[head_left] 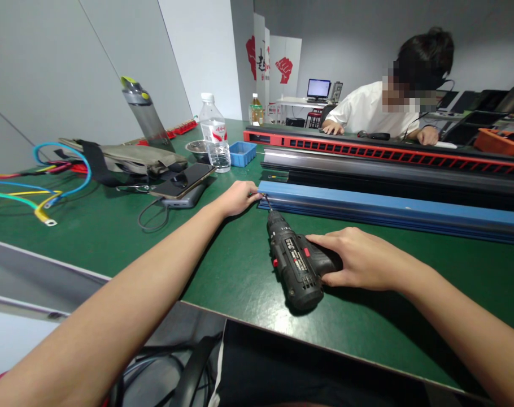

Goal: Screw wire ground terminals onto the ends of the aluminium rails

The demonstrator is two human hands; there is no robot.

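Observation:
My right hand (356, 257) is wrapped round the handle of a black cordless drill (297, 265) with red buttons. The drill lies sideways over the green table, and its bit points at the left end of a long blue metal profile (367, 204). There the bit tip meets a small dark piece, perhaps a screw, too small to make out. My left hand (239, 199) is closed at that same end, thumb and fingers against the profile's corner beside the bit. What those fingers pinch, if anything, is hidden.
Behind the profile lie a grey metal profile (345, 165) and a red-and-black slotted rail (367, 148). To the left are a water bottle (217, 135), blue tray (243, 154), phone (184, 180), power bank (189, 198), bag (130, 155) and cables (49, 210). A person (367, 107) works opposite.

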